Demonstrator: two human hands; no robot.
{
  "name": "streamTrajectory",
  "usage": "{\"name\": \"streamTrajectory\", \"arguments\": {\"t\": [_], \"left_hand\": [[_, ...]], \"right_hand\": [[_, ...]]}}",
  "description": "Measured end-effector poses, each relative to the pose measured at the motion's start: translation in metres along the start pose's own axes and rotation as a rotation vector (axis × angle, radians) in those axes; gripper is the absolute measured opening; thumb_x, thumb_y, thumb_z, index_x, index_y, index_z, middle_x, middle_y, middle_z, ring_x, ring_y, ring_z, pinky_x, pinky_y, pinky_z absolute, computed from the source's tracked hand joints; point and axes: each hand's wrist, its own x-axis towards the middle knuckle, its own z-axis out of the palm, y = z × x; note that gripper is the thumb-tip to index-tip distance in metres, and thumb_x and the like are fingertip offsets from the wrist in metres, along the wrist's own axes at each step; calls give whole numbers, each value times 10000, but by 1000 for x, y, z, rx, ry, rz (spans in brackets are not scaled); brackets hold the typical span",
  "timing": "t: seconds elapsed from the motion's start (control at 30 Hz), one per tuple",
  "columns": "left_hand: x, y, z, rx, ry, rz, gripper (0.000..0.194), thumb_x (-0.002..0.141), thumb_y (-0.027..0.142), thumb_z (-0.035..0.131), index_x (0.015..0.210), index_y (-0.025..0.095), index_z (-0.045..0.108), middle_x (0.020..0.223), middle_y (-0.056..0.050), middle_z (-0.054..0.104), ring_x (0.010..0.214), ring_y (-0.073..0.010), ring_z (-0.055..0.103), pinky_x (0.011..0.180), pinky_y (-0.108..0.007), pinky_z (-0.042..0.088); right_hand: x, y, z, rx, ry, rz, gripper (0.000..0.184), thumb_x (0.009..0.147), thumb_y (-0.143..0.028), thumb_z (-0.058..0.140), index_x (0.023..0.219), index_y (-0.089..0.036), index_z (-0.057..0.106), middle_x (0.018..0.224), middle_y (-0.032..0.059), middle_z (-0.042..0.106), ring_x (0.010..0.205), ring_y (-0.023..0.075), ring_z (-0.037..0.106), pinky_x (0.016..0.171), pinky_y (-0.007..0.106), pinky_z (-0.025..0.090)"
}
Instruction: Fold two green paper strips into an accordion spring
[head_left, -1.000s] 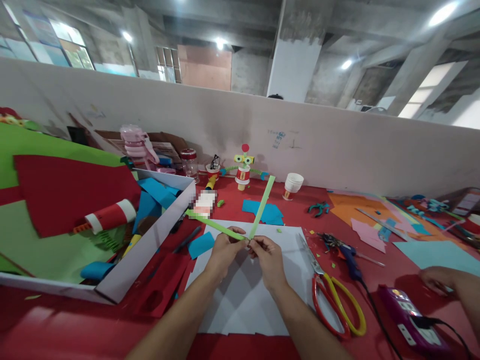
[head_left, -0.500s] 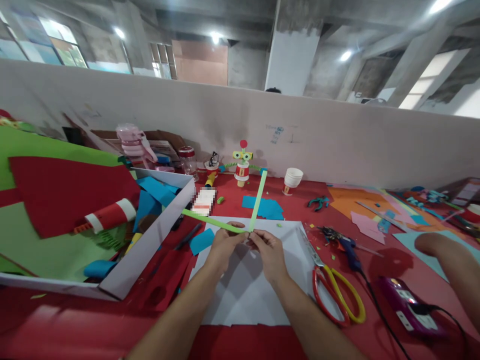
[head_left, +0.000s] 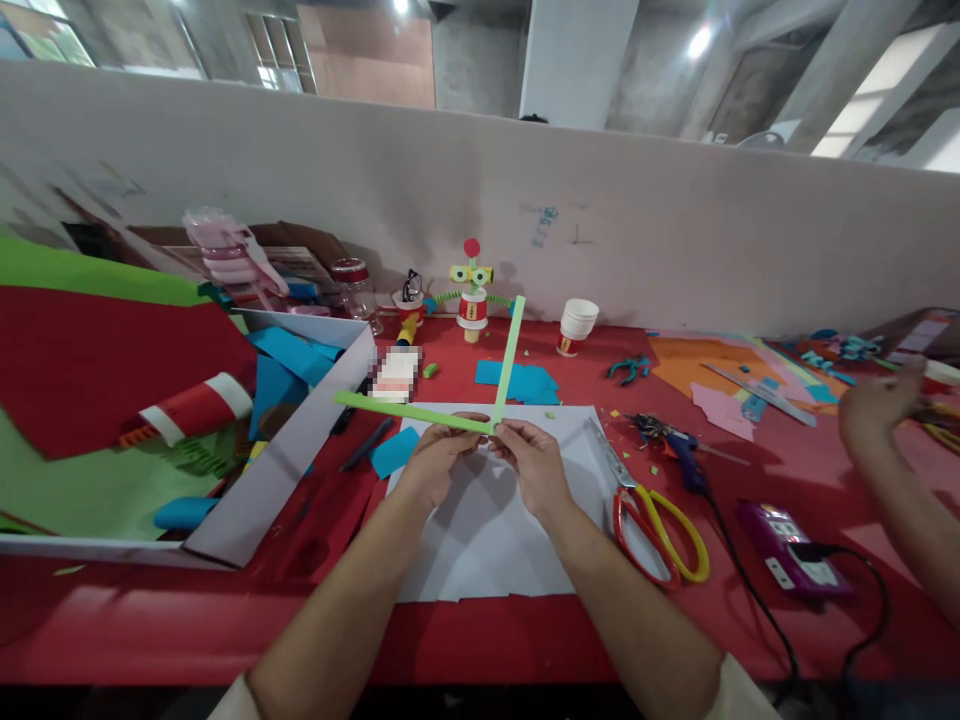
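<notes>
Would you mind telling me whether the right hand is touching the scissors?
Apart: the head view shows white paper between the right hand and the scissors.

Scissors (head_left: 625, 484) lie right of the paper strips (head_left: 509, 360), the box (head_left: 291, 450) left, cups (head_left: 578, 322) behind.

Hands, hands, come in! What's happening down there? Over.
Left hand and right hand pinching green paper. Its long ends spread apart. Big scissors off to the right, clear of hands.
</notes>
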Motion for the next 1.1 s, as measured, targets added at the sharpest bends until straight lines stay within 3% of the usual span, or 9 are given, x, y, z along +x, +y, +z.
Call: {"name": "streamTrajectory", "arguments": {"t": [0.27,0.6,0.93,1.1], "left_hand": [[0,-1,1,-44,-85,-38,298,497,175,793,783,143,717,662,-24,659,624,-122,568,647,-261,435],[-5,-2,9,87,77,72,233,497,192,762,697,154,649,616,3,642,618,-128,577,644,-262,437],[-7,-2,14,133,94,124,208,512,211,736,672,163,612,600,10,618,638,-149,591,661,-278,450],[-6,-5,12,208,77,183,188,560,201,706,718,168,608,635,-1,635,656,-156,607,664,-280,460]], "right_hand": [[2,0,0,-13,46,-38,159,623,-288,723,714,-161,691,566,-23,633,542,97,557,578,244,450],[1,5,-3,-194,33,-70,166,652,-293,703,753,-165,674,603,-19,639,561,113,592,583,240,482],[4,9,-9,-366,-3,-185,158,708,-323,655,773,-181,678,652,-8,644,581,137,599,564,250,484],[6,10,-9,-336,-23,-173,136,694,-297,666,760,-179,682,651,-12,648,582,130,595,577,250,481]]}}
